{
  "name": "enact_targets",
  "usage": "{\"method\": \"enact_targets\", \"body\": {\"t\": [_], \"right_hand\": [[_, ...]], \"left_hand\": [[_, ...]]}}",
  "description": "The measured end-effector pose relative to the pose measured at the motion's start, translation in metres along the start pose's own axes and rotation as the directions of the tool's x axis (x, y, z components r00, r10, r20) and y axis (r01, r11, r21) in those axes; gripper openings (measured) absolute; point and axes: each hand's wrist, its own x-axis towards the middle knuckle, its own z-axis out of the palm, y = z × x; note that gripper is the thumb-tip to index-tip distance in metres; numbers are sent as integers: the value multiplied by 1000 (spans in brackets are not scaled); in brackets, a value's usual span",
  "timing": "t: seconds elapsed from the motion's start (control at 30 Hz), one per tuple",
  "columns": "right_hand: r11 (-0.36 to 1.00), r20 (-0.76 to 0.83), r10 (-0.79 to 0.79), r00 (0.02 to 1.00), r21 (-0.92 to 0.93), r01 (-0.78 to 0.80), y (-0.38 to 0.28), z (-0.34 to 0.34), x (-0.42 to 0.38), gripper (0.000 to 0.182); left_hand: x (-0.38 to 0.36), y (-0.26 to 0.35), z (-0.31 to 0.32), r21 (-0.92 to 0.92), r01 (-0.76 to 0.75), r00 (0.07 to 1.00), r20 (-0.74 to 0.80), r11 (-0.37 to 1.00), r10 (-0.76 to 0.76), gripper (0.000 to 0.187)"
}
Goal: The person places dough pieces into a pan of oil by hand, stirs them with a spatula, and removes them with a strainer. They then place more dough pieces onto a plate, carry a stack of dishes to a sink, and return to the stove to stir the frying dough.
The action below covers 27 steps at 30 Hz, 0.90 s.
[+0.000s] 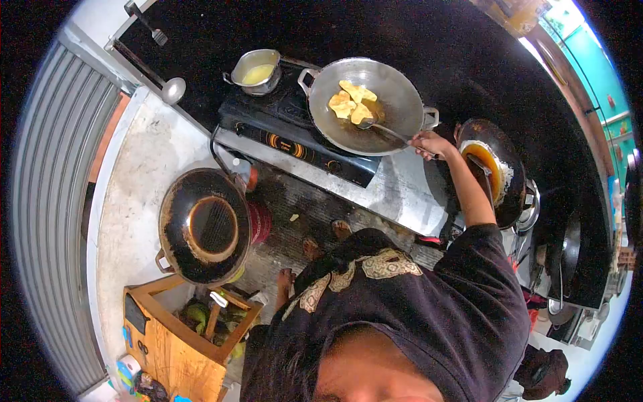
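Observation:
My right hand point(431, 145) is closed around the handle of a long metal spatula point(391, 132). The spatula's head dips into the large grey wok point(399, 79), touching or beside several golden-yellow fried pieces point(342, 105) gathered in oil. This wok sits on the right side of a black gas stove point(288, 139), with a loop handle on each side. On the stove's left burner stands a small metal pot point(270, 86) holding pale yellow liquid. My left hand is out of view.
To the right, a dark wok point(512, 151) holds brown oil and a utensil. A blackened wok point(175, 231) stands at left, above a wooden cabinet point(181, 372). A ladle point(173, 90) and a spatula point(159, 37) lie at upper left. A ribbed shutter point(50, 201) lines the left side.

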Motion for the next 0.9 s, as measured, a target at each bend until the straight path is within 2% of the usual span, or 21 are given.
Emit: {"method": "enact_targets", "body": {"t": [0.03,0.07,0.1,0.13,0.17,0.2,0.23,0.27,0.3,0.37,0.43,0.47,0.53,0.57,0.63,0.7,0.8,0.9], "right_hand": [[1000,-27,-31,999,-5,31,4,5,5,21],[999,-18,-30,999,17,30,5,6,11,21],[999,-52,-36,998,9,36,8,9,15,21],[999,-85,-44,995,-2,44,10,14,21,22],[999,-117,-52,992,-13,50,7,20,23,22],[998,-194,-60,979,-7,60,5,26,25,23],[998,-199,-61,978,-8,61,4,30,25,23],[998,-204,-63,977,-10,62,3,33,26,23],[998,-209,-65,976,-13,63,3,34,27,24],[993,-267,-103,958,36,116,7,41,22,23],[989,-321,-127,938,33,145,11,44,22,22],[990,-348,-131,928,11,144,14,44,21,22],[987,-398,-156,904,-34,156,17,45,17,22],[984,-421,-176,890,-54,169,16,45,11,22],[979,-460,-202,865,-129,160,6,49,-6,23],[966,-492,-215,844,-234,109,-5,57,-20,24],[713,-507,-671,541,-642,282,10,67,-16,25],[711,-511,-656,555,-666,227,9,79,-21,26]], "left_hand": [[0,1,-4,-95,-6,999,49,995,11,21],[-3,1,-5,-401,-61,994,63,914,94,20],[-9,3,-1,-668,-98,983,52,737,178,19],[-12,8,1,-869,-113,967,15,482,253,18],[-9,7,-4,-882,120,978,185,455,101,17],[-10,6,-15,-853,344,934,355,393,-47,17],[-11,4,-24,-783,546,837,516,298,-179,17],[-15,8,-23,-694,423,906,325,583,-270,21],[-20,10,-13,-502,301,952,108,811,-287,24],[-23,7,-5,-205,200,963,-137,958,-230,30],[-27,4,-1,-151,205,952,-200,967,-233,34],[-30,1,-2,3,144,968,-209,990,-140,32],[-42,16,-2,306,12,983,-178,952,45,29],[-43,25,1,327,121,974,-219,937,-50,29],[-42,33,3,356,332,925,-304,873,-228,28],[-42,27,4,261,269,939,-287,927,-192,30],[-29,10,4,128,177,955,-264,976,-138,33],[-21,14,0,90,160,965,-225,983,-136,33]]}}
